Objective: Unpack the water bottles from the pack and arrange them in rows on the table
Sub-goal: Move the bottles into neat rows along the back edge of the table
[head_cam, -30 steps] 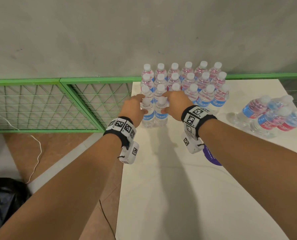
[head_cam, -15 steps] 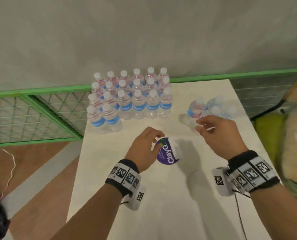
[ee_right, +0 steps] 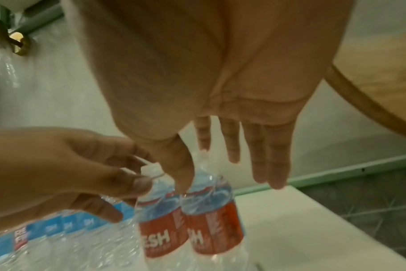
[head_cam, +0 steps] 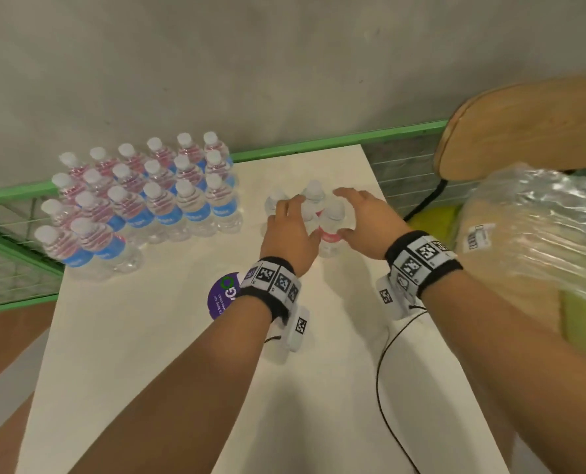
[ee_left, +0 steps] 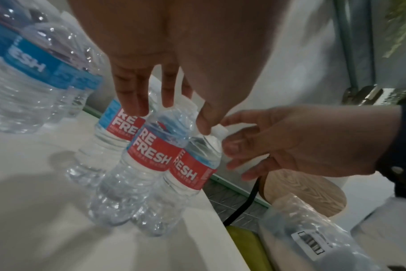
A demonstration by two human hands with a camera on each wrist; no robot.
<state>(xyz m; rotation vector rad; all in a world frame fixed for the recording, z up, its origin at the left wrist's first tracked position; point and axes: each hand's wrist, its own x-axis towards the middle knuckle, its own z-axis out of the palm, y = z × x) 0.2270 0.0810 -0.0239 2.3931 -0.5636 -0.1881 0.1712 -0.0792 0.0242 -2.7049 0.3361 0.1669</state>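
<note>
1. The arranged rows of bottles (head_cam: 141, 203) stand upright at the far left of the white surface (head_cam: 154, 371): clear ribbed plastic, white caps, blue labels partly reading "ESH" in the left wrist view.
2. A purple round sticker (head_cam: 221, 299) lies flat beside the left wrist; half a second ago its "ClayG" lettering showed, now the wristband covers most of it.
3. The left hand (head_cam: 289, 230), earlier near the sticker, now reaches over the small cluster of loose bottles (head_cam: 318, 213), fingers (ee_left: 132, 99) spread and pointing down at their tops, gripping nothing.
4. Their red labels read "REFRESH".
5. The right hand (head_cam: 363, 220) hovers just beside the cluster, fingers (ee_right: 276, 165) loosely extended, holding nothing.
6. Crinkled clear plastic wrap (head_cam: 537, 227) sits at the far right.
</note>
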